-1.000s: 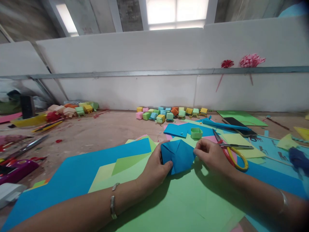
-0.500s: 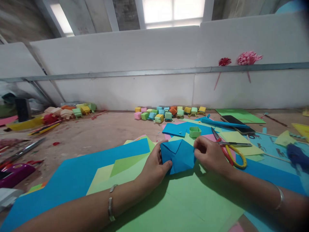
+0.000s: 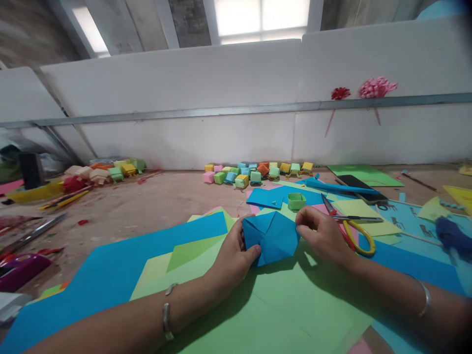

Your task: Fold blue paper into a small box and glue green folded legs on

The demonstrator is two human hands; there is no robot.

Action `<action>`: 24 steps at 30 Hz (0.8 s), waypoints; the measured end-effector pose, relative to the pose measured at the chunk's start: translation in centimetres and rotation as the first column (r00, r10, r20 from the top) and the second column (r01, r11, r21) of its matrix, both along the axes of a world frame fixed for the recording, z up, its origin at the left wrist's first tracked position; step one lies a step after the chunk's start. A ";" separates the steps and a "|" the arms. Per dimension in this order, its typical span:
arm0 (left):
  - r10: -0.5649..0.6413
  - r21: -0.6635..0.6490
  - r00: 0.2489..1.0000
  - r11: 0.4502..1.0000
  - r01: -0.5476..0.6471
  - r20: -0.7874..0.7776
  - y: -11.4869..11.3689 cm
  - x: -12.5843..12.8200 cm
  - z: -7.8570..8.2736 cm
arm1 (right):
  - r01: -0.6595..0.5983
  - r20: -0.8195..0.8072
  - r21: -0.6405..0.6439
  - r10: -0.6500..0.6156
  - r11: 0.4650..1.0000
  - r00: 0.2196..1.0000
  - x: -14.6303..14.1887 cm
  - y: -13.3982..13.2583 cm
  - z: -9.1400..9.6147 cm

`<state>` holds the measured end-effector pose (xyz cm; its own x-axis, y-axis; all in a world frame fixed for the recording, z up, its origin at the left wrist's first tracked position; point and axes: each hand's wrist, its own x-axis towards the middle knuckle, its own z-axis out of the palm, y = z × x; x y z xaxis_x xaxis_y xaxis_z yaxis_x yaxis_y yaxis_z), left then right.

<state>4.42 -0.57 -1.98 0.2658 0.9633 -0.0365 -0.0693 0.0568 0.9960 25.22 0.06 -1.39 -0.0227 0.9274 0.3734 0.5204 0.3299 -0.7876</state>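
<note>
A folded piece of blue paper (image 3: 276, 238) is held up just above the light green sheets (image 3: 273, 309), its creases and a triangular flap facing me. My left hand (image 3: 234, 250) grips its left side, thumb in front and fingers behind. At the paper's right corner, my right hand (image 3: 320, 233) pinches the edge between thumb and fingertips. Just beyond the paper stands a small green paper box (image 3: 297, 201). Scissors with yellow and red handles (image 3: 363, 248) lie right beside my right hand, blades pointing away.
Several small coloured paper cubes (image 3: 241, 181) line the wall's foot. A dark phone (image 3: 361, 189) lies at the back right near a green sheet (image 3: 365, 175). Pencils (image 3: 66, 198) and a purple tool (image 3: 24, 270) are on the left. A large blue sheet (image 3: 110, 265) reaches leftward.
The view has shifted very slightly. Both hands keep their hold on the blue paper, which is tilted a little differently; nothing was let go.
</note>
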 end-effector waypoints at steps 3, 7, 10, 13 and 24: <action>0.006 -0.009 1.000 1.000 -0.006 -0.006 0.0 0.0 0.1 | -0.035 -0.062 -0.041 0.033 0.999 0.998 0.1 0.2 0.0; 0.029 -0.033 1.000 0.999 -0.030 -0.010 0.0 0.0 0.1 | -0.070 -0.104 -0.045 0.065 0.997 0.992 0.2 0.3 0.1; 0.044 -0.038 0.999 0.998 -0.045 -0.025 0.0 0.0 0.1 | -0.121 -0.164 -0.064 0.109 0.991 0.980 0.3 0.2 0.1; 0.047 -0.013 0.998 0.999 -0.048 -0.045 0.1 0.1 0.0 | -0.157 -0.222 -0.073 0.138 0.985 0.965 0.2 0.0 0.0; 0.057 0.032 0.996 0.998 -0.055 -0.074 0.1 0.0 -0.2 | -0.323 0.025 0.169 0.324 0.931 0.946 0.0 -0.6 -0.7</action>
<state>4.41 -0.49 -2.18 0.2093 0.9775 -0.0253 0.0029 0.0253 0.9997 25.23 -0.52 -2.07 -0.3096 0.7934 0.5241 0.3605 0.6080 -0.7074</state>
